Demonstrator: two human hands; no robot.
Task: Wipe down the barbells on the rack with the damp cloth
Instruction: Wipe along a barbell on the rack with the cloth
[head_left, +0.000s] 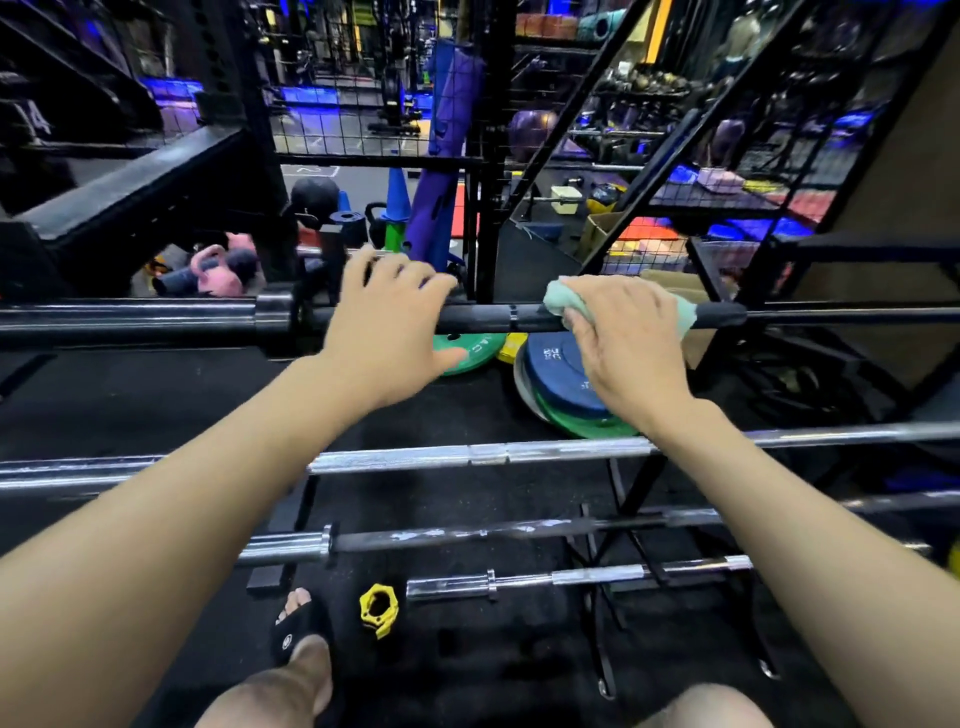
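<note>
While the right hand (623, 345) pressed a bunched pale green cloth (558, 299) around the top black barbell (483, 318), its fingers curled over it, the left hand (387, 317) lay beside it on the same bar, fingers draped loosely over. Below both wrists ran a chrome barbell (519, 451), with coloured weight plates (558, 382) between the hands.

Mint-green cloth (561, 300), black barbell (483, 318) — chrome barbell (545, 451), yellow collar (379, 609)

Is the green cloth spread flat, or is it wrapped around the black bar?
Wrapped: the green cloth curls over the black barbell, gripped by the right hand.
</note>
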